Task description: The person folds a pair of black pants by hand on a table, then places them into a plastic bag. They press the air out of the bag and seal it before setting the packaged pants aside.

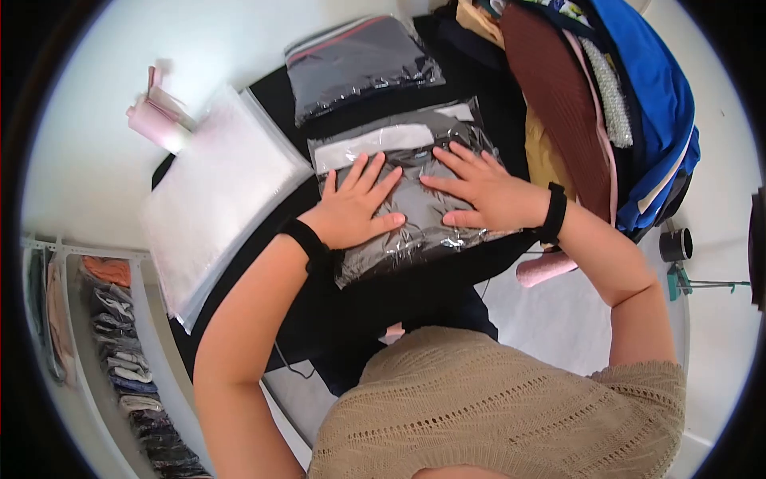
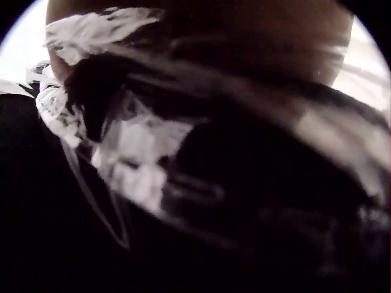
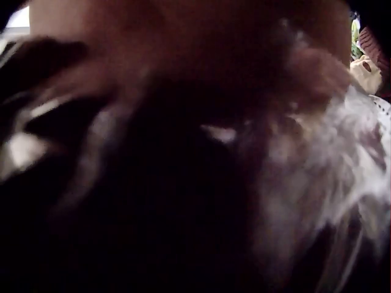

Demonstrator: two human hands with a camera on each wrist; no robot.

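Observation:
A dark grey folded garment in a clear plastic bag [image 1: 423, 209] lies on the black-covered table [image 1: 311, 339], with a white strip along its far side. Both hands rest flat on the bag, fingers spread and pointing away from the body. The left hand [image 1: 355, 209] covers the bag's left part; the right hand [image 1: 488, 191] lies over its right part. Between the two thumbs, wrinkled film shows. In the left wrist view the shiny plastic [image 2: 140, 152] fills the dark area under the palm. Creased film [image 3: 330, 165] shows beneath the right hand in the right wrist view, blurred.
Another bagged grey garment [image 1: 363, 64] lies beyond. At left is a stack of clear plastic bags [image 1: 223, 199], beside a pink roll [image 1: 155, 124]. A pile of clothes [image 1: 558, 104] stands at right. Bagged clothes fill a shelf [image 1: 144, 375] at lower left.

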